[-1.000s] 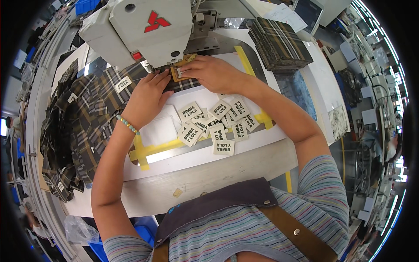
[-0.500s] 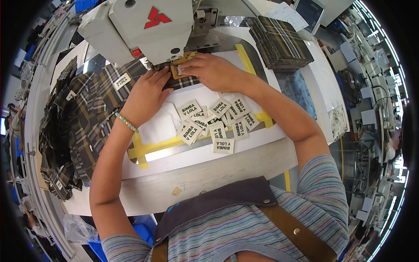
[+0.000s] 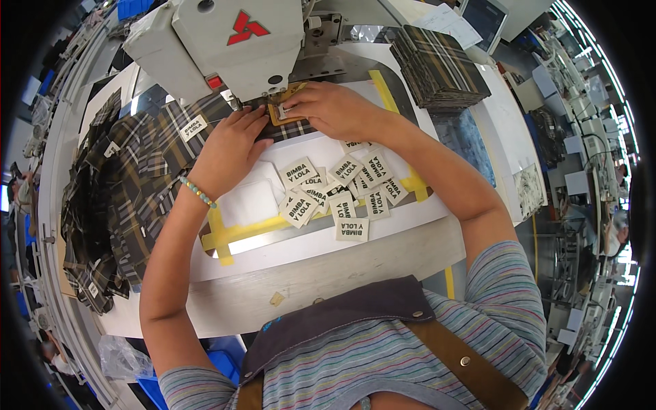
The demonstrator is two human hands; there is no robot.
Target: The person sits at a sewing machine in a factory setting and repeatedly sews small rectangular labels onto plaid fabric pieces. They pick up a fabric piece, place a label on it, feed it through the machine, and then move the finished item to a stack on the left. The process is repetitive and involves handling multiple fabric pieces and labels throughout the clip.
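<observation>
My left hand (image 3: 229, 147) lies flat on dark plaid fabric (image 3: 172, 142) under the head of a white sewing machine (image 3: 236, 58), its fingers stretched toward the needle area. My right hand (image 3: 342, 115) reaches in from the right, fingers bent and closed at a small brass-coloured frame (image 3: 281, 120) that rests on the fabric. A pale piece shows inside the frame by the fingertips; what they grip is partly hidden. Just below my hands, several square cream labels (image 3: 352, 230) with dark print lie in a loose heap on the white work surface.
More plaid pieces hang in a pile at the left, one bearing a sewn-looking label (image 3: 193, 127). A neat stack of plaid pieces (image 3: 447, 65) stands at the back right. Yellow tape (image 3: 256, 225) borders the white plate. A plastic bag (image 3: 123, 359) hangs at lower left.
Both hands stay almost in place. The right fingers have shifted very slightly on the brass frame. Otherwise the view has only moved a little.
</observation>
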